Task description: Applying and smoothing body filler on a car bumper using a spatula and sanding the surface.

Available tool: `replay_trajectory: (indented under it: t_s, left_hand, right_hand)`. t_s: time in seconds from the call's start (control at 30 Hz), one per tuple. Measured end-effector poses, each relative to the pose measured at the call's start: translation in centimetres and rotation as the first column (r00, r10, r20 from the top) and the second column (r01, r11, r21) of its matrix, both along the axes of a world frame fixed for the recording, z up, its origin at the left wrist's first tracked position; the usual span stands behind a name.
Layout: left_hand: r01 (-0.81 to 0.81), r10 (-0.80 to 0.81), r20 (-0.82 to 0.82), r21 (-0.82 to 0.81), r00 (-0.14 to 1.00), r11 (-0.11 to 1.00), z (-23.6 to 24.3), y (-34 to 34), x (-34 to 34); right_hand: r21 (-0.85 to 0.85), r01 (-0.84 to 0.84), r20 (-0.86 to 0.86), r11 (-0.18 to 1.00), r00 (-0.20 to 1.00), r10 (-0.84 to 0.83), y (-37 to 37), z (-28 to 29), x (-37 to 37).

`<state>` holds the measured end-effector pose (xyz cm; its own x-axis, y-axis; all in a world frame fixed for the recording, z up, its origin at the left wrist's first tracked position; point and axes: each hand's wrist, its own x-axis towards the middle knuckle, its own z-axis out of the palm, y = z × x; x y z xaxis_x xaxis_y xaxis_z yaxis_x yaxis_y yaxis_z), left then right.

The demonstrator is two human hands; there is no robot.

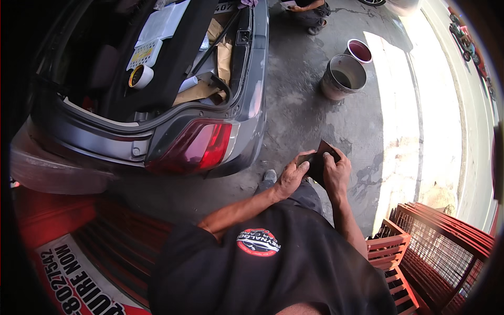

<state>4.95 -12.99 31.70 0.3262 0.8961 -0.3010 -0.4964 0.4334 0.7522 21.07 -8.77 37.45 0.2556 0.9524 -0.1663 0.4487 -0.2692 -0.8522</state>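
Observation:
A small sheet of sandpaper [316, 167], dark on one face with a reddish-brown corner standing up, is held in front of my body. My left hand [292, 177] pinches its left side, thumb on top. On the other side my right hand [337, 171] grips it with the thumb pressed near the brown corner. Fingers under the sheet are partly hidden. To the left is the rear of a grey car [249, 131] with a red tail light [197, 144]. Its tailgate opening shows the cargo area.
A grey bucket [336, 86] and a tub with reddish liquid [359, 51] stand on the concrete. A person [310, 10] is at the top. Inside the car are brown paper [224, 60] and a tape roll [140, 77]. Red slatted benches [386, 247] are at lower right.

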Motion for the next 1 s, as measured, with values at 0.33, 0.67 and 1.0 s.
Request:
replay_trajectory:
  t_s: [0.33, 0.67, 1.0]
  left_hand:
    - [0.173, -0.128, -0.261, 0.158, 0.957, 0.972, 1.2, -0.2, 0.7]
    - [-0.185, 0.195, 0.041, -0.172, 0.98, 0.968, 0.2, 4.8, 2.1]
    - [0.088, -0.058, 0.189, -0.155, 0.98, 0.984, 1.7, 5.6, 2.6]
  right_hand:
    - [0.041, 0.097, 0.069, 0.994, 0.993, -0.1, 1.2, -4.3, 2.7]
    - [0.466, -0.269, -0.09, 0.843, 0.933, 0.347, -3.9, 2.0, -1.0]
    - [0.201, -0.245, 0.078, 0.949, 0.969, 0.234, -0.5, 0.3, 1.1]
